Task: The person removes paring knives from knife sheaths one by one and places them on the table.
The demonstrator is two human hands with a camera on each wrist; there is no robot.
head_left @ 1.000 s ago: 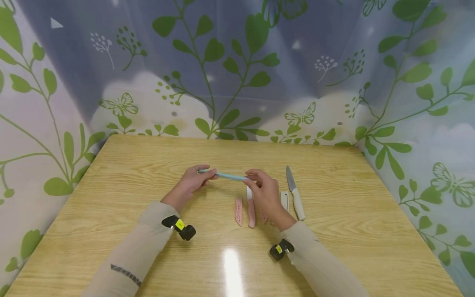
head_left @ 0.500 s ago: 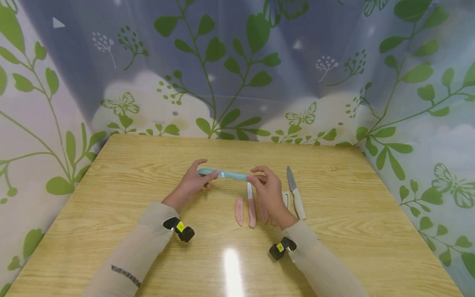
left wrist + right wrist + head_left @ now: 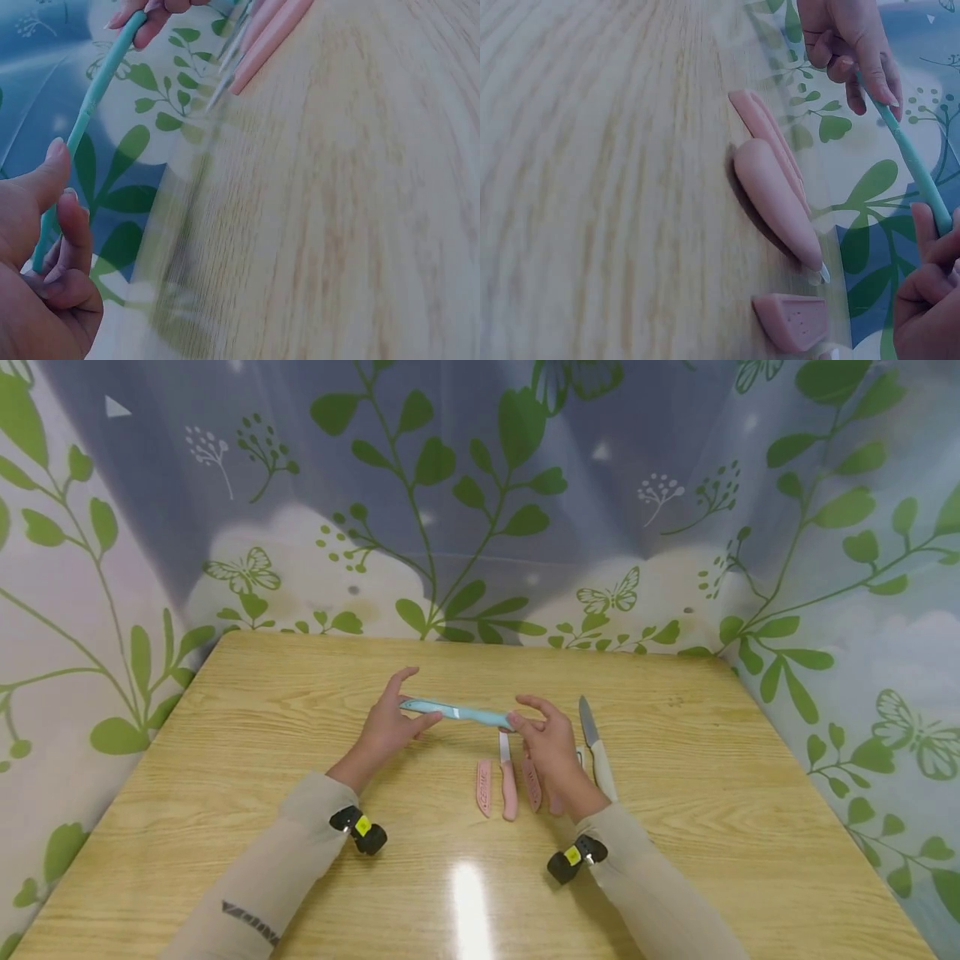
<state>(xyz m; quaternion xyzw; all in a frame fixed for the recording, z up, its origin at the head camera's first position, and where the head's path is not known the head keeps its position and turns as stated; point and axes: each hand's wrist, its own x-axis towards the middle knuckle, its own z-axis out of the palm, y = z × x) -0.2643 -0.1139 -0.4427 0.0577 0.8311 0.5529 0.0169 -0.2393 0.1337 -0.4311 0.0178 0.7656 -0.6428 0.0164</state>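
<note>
A light blue knife (image 3: pixel 487 717) in a matching blue sheath (image 3: pixel 429 707) stretches between both hands, raised above the table. My left hand (image 3: pixel 386 722) pinches the sheath end between thumb and fingers, its index finger raised. My right hand (image 3: pixel 553 747) pinches the handle's end with thumb and fingertips. A small white patch shows where sheath and handle meet. In the left wrist view, the blue handle (image 3: pixel 101 82) slants up to the right fingers. Under the hands lie a pink-handled knife (image 3: pixel 509 789) with a white blade and a pink sheath (image 3: pixel 484 789).
Another pink sheath (image 3: pixel 532 787) lies below my right hand, beside a partly hidden pink piece (image 3: pixel 556 803). A cream-handled knife (image 3: pixel 601 768) with a grey blade lies to the right. The wooden table (image 3: pixel 300 677) meets a leaf-patterned curtain (image 3: pixel 465 527) at the back.
My right hand has shifted slightly right with the handle end. The left index finger has lifted off, and the knife has turned to show more of its flat side.
</note>
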